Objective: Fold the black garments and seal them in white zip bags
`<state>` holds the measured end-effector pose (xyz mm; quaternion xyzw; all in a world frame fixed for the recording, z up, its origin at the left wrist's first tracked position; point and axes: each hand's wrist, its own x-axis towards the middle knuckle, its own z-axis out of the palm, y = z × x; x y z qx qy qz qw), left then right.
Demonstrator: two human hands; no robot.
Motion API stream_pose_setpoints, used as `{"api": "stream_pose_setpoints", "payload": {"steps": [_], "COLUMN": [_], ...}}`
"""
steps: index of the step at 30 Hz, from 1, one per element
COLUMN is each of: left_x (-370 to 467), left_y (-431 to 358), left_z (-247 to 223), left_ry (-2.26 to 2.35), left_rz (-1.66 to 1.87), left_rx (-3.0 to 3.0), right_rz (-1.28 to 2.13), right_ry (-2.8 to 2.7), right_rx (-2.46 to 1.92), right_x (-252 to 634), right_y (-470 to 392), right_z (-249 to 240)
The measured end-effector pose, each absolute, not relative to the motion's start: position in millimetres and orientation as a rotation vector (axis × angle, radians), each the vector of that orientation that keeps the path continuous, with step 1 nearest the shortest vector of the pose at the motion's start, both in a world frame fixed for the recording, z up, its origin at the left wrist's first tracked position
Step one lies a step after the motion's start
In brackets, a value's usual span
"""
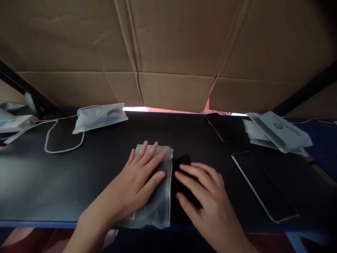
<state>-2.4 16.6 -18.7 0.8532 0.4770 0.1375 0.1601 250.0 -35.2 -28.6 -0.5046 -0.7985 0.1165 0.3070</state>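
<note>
My left hand (140,177) lies flat, fingers spread, on a frosted translucent zip bag (155,214) near the table's front edge. The bag's sealing strip runs along its right side. Just right of it, a black, soft-looking item (185,159) rests on the dark surface; its outline is hard to make out. Over that item is my right hand (206,191), fingers apart and slightly bent, the tips near the bag's right edge. Nothing shows gripped in either hand.
Two dark smartphones, one farther back (221,128) and one nearer (265,186), lie to the right. Several printed frosted bags (286,131) are piled behind them. Another frosted bag (101,117) and a white cable (63,151) are at left. Cardboard (171,45) hangs across the back.
</note>
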Motion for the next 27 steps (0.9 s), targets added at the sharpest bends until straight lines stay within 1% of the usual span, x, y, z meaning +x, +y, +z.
{"api": "stream_pose_setpoints", "payload": {"steps": [2, 4, 9, 11, 17, 22, 27], "left_x": [-0.3, 2.0, 9.9, 12.5, 4.1, -2.7, -6.8], "left_y": [17.2, 14.8, 4.4, 0.6, -6.1, -7.3, -10.2], "left_z": [-25.9, -32.5, -33.1, -28.2, -14.4, -14.6, -21.1], "left_ry": [1.342, 1.366, 1.32, 1.267, 1.143, 1.17, 1.18], "left_rz": [0.326, 0.297, 0.328, 0.376, 0.514, 0.375, 0.301], "left_rx": [2.435, 2.427, 2.408, 2.4, 2.369, 2.362, 2.387], "right_rz": [0.236, 0.302, 0.729, 0.811, 0.685, 0.627, 0.653], "right_ry": [-2.071, -2.092, -2.138, -2.129, -2.057, -2.032, -2.185], "right_rx": [-1.508, -1.57, -1.338, -1.245, -1.219, -1.335, -1.344], "right_x": [249.4, 243.7, 228.8, 226.4, 225.4, 226.7, 236.2], "right_y": [-33.1, -31.7, -31.1, -30.6, -32.5, -39.6, -42.1], "right_z": [-36.4, -38.5, -27.5, -25.5, -23.7, -21.3, -13.9]}}
